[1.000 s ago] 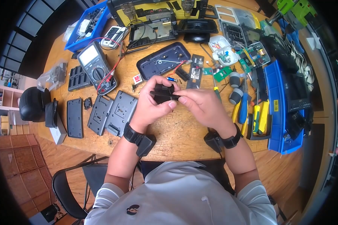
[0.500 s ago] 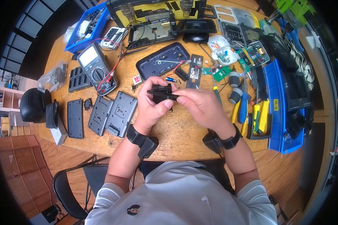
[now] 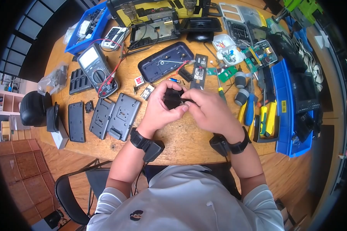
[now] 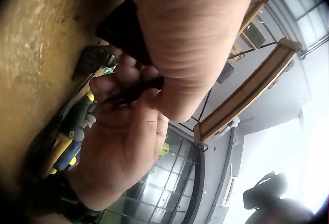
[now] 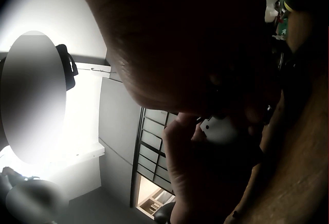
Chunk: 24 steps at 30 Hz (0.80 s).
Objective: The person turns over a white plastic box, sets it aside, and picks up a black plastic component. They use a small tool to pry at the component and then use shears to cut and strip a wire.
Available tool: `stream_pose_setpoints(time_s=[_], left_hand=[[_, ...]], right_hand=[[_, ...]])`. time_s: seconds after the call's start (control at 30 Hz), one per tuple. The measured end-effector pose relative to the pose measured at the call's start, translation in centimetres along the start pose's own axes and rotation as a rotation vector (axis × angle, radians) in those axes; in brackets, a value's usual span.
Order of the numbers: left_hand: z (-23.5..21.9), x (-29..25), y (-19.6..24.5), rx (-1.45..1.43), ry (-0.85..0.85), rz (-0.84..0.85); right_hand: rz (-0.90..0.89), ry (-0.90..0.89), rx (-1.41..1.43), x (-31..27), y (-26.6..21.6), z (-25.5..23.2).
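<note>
My left hand [image 3: 158,111] grips a small black box-like part [image 3: 172,101] between curled fingers and thumb, above the table. In the left wrist view the black part [image 4: 124,31] shows dark and smooth beside the palm. Close against it, my right hand [image 3: 212,111] pinches a slim black tool [image 3: 189,100] between thumb and fingers. Its thin dark length [image 4: 134,91] runs toward the left thumb; the tip is hidden. The right wrist view is mostly dark, with a pale flat face [image 5: 218,130] showing between the hands.
Beyond the hands lie a dark blue casing [image 3: 165,61], a blue battery [image 3: 174,80] and a small metal piece [image 3: 147,92]. Left are a multimeter [image 3: 98,71] and grey plates [image 3: 123,115]. Right are screwdrivers [image 3: 249,112], green circuit boards [image 3: 228,73] and a blue bin [image 3: 283,127].
Both hands have shifted slightly right and turned the black part. The slim tool no longer lies across its top but sits lower at its right side. The small metal piece has come into view.
</note>
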<state>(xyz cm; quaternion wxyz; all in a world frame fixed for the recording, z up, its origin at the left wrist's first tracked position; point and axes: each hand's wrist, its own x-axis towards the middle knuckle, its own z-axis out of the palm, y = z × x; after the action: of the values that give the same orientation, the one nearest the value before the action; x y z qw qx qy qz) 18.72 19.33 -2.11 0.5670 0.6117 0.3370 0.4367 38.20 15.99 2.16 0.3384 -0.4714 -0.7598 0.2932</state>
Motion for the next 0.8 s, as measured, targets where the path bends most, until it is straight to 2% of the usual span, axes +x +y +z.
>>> stream_pose_setpoints(time_s=[0.17, 0.47, 0.8], left_hand=[[0.11, -0.09, 0.17, 0.036, -0.006, -0.031], [0.31, -0.56, 0.45, -0.116, 0.059, -0.043], [0.30, -0.70, 0.26, -0.098, 0.066, -0.021]], right_hand=[[0.062, -0.055, 0.251, -0.05, 0.38, 0.24], [0.000, 0.004, 0.093, -0.15, 0.05, 0.91], [-0.015, 0.005, 0.051, -0.25, -0.53, 0.64]])
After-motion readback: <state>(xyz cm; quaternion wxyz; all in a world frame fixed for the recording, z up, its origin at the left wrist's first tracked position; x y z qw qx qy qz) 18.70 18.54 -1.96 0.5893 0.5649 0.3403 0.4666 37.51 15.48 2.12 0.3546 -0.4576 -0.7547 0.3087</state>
